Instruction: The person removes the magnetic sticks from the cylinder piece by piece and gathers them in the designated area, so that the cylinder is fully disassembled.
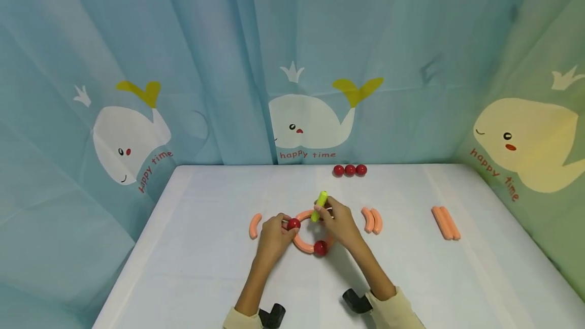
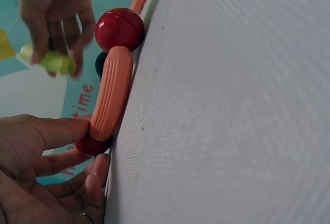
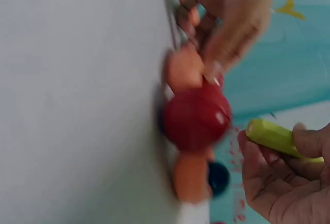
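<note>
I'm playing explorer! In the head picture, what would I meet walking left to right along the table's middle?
Single curved orange piece, left hand, yellow-green stick, two curved orange pieces, two straight orange pieces.

Head view: the right hand covers the upper right of the orange ring; below the ring, both sleeves are cut by the lower edge. Left wrist view: the green stick beside the ring is blurred. Right wrist view: a blurred orange piece of the ring partly conceals a dark ball.
</note>
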A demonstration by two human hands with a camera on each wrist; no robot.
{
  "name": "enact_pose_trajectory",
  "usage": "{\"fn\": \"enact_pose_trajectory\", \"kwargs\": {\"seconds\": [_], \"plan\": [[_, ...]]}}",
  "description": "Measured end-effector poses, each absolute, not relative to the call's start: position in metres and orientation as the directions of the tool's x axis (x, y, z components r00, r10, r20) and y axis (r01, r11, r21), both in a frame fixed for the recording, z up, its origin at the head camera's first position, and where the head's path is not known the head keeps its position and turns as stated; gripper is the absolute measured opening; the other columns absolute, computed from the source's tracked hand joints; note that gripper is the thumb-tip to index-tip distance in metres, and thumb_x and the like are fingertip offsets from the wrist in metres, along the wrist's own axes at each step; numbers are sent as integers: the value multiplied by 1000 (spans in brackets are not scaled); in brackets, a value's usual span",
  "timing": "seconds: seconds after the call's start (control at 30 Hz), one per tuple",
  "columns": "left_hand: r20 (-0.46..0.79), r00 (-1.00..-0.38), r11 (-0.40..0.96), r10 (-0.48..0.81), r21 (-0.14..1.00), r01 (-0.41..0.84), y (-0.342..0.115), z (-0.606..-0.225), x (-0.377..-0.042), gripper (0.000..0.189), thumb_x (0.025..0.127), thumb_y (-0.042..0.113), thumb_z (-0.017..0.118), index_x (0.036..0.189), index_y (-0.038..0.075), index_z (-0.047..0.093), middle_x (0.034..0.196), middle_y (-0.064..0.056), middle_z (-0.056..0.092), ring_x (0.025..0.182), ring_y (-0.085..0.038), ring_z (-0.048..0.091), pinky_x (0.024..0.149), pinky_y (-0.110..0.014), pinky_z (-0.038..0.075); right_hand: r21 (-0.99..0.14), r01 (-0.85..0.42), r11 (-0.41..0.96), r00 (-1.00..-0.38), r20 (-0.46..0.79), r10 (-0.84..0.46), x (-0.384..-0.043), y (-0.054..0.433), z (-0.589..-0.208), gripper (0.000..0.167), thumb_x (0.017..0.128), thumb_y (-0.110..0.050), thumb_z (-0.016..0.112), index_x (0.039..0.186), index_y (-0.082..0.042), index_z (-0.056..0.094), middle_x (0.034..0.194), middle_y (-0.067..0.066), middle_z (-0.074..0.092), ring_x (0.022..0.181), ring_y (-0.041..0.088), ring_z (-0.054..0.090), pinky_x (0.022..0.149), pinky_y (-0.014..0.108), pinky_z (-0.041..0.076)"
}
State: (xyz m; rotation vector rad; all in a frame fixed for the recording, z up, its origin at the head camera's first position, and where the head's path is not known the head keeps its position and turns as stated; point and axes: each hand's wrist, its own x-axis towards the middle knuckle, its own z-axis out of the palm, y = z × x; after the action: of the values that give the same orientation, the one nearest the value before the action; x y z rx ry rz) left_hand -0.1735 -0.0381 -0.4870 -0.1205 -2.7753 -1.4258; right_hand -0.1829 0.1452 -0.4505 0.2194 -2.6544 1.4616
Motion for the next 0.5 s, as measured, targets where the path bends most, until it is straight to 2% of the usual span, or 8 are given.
{"fn": "enact_pose_trajectory", "kwargs": {"seconds": [0.17, 0.27, 0.4, 0.5], "plan": [[46, -998, 576, 44, 815, 63, -37, -488, -174, 27, 84, 14, 76, 107, 1, 67, 85, -5, 66, 71, -9, 58, 60, -20, 48, -805, -199, 558, -976, 216, -37, -184, 176, -437, 24, 98, -14, 60, 111, 4, 66, 95, 18, 71, 86, 25, 68, 62, 20, 54], [49, -998, 576, 45, 815, 66, -37, -488, -174, 27, 84, 14, 76, 107, 1, 67, 85, -5, 65, 71, -10, 57, 59, -20, 48, -787, -178, 591, -973, 232, 16, -184, 198, -431, 30, 98, -18, 60, 116, 6, 65, 97, 20, 71, 85, 26, 66, 64, 18, 53], [44, -998, 573, 50, 817, 65, -37, -488, -174, 27, 85, 15, 75, 107, 2, 66, 86, -5, 64, 71, -10, 57, 59, -20, 48, -748, -133, 650, -960, 259, 102, -182, 230, -425, 37, 97, -25, 62, 118, 4, 64, 101, 21, 70, 93, 30, 66, 71, 17, 50], [28, -999, 569, 47, 821, 50, -37, -487, -174, 28, 86, 15, 75, 108, 2, 66, 87, -5, 64, 72, -11, 57, 60, -21, 49, -731, -79, 678, -948, 264, 175, -177, 254, -420, 41, 95, -32, 65, 116, 2, 64, 103, 21, 69, 98, 31, 64, 68, 16, 46]]}}
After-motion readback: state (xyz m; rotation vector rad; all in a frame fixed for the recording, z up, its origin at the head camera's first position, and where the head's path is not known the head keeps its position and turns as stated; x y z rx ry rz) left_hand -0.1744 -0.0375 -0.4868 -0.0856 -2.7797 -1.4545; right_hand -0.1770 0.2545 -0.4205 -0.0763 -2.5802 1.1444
